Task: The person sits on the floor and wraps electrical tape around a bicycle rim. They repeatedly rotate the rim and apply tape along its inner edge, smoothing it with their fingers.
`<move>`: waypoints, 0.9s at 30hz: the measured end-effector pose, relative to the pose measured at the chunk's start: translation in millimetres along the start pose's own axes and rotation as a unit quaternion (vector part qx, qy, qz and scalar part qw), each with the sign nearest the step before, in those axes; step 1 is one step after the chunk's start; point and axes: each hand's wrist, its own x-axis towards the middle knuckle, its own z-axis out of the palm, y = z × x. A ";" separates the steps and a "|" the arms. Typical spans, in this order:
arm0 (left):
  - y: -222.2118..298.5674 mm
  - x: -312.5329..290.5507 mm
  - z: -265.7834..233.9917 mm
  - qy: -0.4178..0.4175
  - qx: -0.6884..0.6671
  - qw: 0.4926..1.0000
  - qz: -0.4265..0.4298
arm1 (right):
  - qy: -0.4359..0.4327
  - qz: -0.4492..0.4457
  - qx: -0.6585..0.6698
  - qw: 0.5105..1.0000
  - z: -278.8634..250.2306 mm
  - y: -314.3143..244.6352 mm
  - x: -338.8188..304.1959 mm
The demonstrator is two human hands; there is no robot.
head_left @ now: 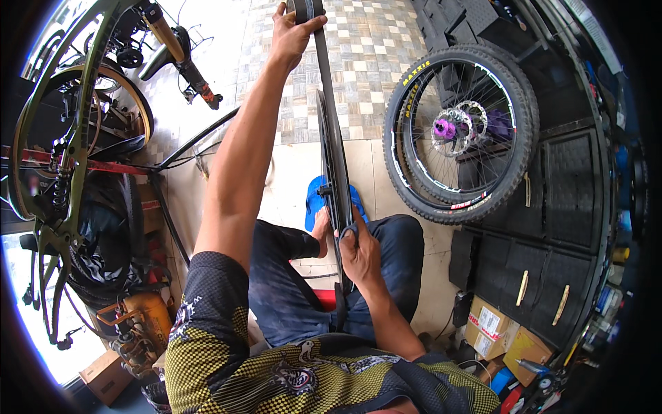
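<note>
At far left stands an olive bike frame (84,103). Your left hand (293,38) grips a dark roll (308,9) toward the floor's (293,155) far edge, its strip (323,65) running to the wheel (336,176) upright between your legs (396,262). Your right hand (360,254) clasps the wheel's near edge. Likely it's partly wrapped; the span up to the roll remains unlaid. Coverage beyond that can't be told.

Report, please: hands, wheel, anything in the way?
Left hand outstretched, gripping a roll of dark strip. Right hand on the near end of the wheel, seen edge-on. No obstruction seen; tyred wheels sit off right.
</note>
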 end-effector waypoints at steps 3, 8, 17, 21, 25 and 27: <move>-13.8 0.1 2.3 0.017 -0.002 1.000 -0.024 | -0.033 0.057 0.031 0.997 -4.3 -9.0 -0.8; -25.3 -0.3 10.1 0.013 -0.057 0.994 -0.088 | -0.048 0.082 0.056 0.994 -10.2 -18.7 2.3; -48.9 -14.1 12.3 0.042 0.059 0.994 -0.079 | -0.026 0.055 0.060 0.996 -5.6 -11.6 1.1; -55.9 -22.6 13.3 0.055 0.096 0.992 -0.066 | -0.029 0.050 0.071 0.996 -5.9 -13.5 2.0; -62.0 -29.7 11.8 0.038 0.116 0.987 -0.108 | -0.029 0.053 0.072 0.996 -8.8 -20.3 4.6; -67.6 -34.0 11.3 0.038 0.129 0.984 -0.114 | -0.009 0.024 0.059 0.998 -7.1 -19.5 6.3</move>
